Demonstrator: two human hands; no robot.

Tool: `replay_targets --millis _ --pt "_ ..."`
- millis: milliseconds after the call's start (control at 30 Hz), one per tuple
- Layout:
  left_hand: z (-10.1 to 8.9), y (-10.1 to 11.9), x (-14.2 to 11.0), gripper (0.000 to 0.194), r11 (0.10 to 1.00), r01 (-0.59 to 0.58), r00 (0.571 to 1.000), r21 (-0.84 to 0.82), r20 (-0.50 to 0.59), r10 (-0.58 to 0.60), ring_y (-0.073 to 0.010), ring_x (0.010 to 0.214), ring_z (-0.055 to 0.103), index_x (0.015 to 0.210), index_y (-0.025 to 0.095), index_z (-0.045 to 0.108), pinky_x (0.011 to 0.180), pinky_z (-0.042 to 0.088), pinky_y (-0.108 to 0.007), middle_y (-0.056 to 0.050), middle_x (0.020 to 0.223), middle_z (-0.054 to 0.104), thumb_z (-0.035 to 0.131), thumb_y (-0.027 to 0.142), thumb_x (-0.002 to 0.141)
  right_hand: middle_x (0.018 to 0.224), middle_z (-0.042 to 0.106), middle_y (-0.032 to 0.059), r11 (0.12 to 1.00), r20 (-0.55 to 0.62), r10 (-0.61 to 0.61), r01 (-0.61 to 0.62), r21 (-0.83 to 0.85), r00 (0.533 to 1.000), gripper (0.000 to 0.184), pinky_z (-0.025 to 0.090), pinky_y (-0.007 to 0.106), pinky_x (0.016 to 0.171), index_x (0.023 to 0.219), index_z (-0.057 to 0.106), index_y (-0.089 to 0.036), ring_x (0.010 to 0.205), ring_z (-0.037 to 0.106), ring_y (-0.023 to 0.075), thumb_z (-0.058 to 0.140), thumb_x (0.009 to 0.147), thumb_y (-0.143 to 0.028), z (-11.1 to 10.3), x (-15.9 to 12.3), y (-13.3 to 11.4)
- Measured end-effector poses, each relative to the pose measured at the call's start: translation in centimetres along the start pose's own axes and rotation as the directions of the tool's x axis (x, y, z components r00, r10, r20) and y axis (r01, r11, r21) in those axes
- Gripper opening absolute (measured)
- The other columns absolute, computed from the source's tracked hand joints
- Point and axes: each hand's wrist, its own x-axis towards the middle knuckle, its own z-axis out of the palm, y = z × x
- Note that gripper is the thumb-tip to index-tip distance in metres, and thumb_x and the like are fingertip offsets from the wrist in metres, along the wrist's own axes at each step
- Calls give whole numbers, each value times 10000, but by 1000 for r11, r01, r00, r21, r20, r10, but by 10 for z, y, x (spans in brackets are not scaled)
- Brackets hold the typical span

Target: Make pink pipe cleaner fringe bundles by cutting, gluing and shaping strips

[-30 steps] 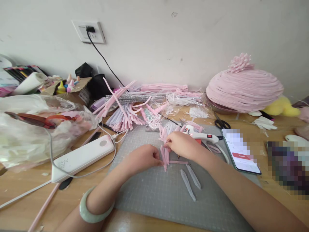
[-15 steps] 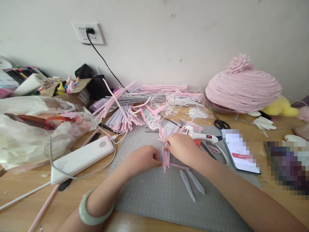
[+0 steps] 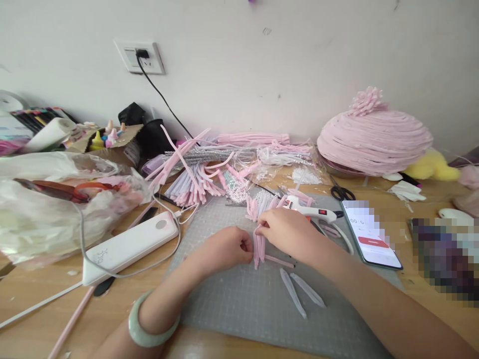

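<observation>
Two folded, pale grey-lilac fuzzy strips (image 3: 293, 293) have fanned wider at their near ends, and a thin pink fuzzy strip (image 3: 280, 261) has swung so its right end tips toward the near edge of the gridded grey cutting mat (image 3: 232, 309). Near the mat's middle, a little toward its far edge, a long bunch of folded fuzzy pink strips (image 3: 259, 249) sits between both hands. The right hand (image 3: 285, 232) has its fingers pinched narrow on the bunch's far part; the left hand (image 3: 228, 248) curls at its left side, and whether those fingers grip or merely touch I cannot tell. A white glue gun with a red switch (image 3: 311, 211) lies just beyond the right hand, toward the mat's far right corner; pushing back could knock it, or burn skin if hot. Loosened fingers might let the soft folds spring apart. On the green-edged phone (image 3: 368, 249) at the mat's right edge, the digits begin "00"; the white oblong power bank (image 3: 130, 248), on the wooden surface (image 3: 41, 299) left of the mat, seems to show "35". No brand is legible.
</observation>
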Motion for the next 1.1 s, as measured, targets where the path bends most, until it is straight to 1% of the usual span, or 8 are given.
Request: replay_targets --millis 100,267,400,467,567,800,933,1100 --pt "-7 6 -4 119 995 -39 998 -95 -51 35 -95 511 396 634 179 588 469 264 -217 47 563 499 516 274 639 590 580 12 989 -37 5 1 146 999 199 232 245 489 595 576 -179 546 459 118 501 767 -245 -5 -9 6" --pt "-19 19 -13 132 972 -105 978 -212 -202 61 -77 475 288 658 178 565 455 232 -205 64 517 391 522 299 689 719 618 15 909 -183 70 13 417 981 213 306 233 542 707 631 -183 613 497 127 493 780 -329 -14 -24 21" --pt "-18 24 -15 165 947 -145 973 -288 -216 83 -77 466 247 694 176 560 448 206 -206 73 487 314 509 329 730 757 624 9 825 -204 84 47 564 975 191 347 231 585 761 642 -175 662 521 131 499 769 -303 -13 -28 31" --pt "-15 25 -14 168 934 -169 973 -314 -206 106 -76 473 248 686 173 548 453 205 -205 72 494 314 510 328 738 748 619 4 807 -197 82 50 588 977 190 347 226 582 764 645 -170 655 517 125 498 769 -289 -11 -28 34" --pt "-12 24 -13 169 919 -194 973 -343 -189 135 -76 486 249 682 170 537 461 207 -206 69 510 322 511 324 746 712 603 -5 811 -193 86 44 583 977 189 338 220 571 748 647 -165 637 500 119 500 767 -282 -8 -28 34" --pt "-12 26 -13 195 914 -177 976 -365 -182 116 -83 496 261 703 177 529 470 212 -212 60 536 349 501 363 755 679 582 -10 822 -204 141 1 570 969 206 319 224 549 741 644 -170 602 469 118 501 761 -317 -5 -29 32" --pt "-11 25 -13 191 909 -180 978 -376 -171 123 -85 502 260 701 178 524 471 204 -215 59 549 350 500 358 760 646 562 -17 833 -214 126 13 553 969 229 298 228 536 670 609 -169 579 444 113 488 772 -335 -4 -30 32" --pt "-10 24 -12 171 904 -205 972 -374 -188 142 -87 518 256 695 174 532 481 203 -217 60 547 327 506 325 769 649 565 -20 833 -229 132 17 554 965 238 297 226 528 702 625 -179 573 449 114 482 782 -352 1 -27 33"
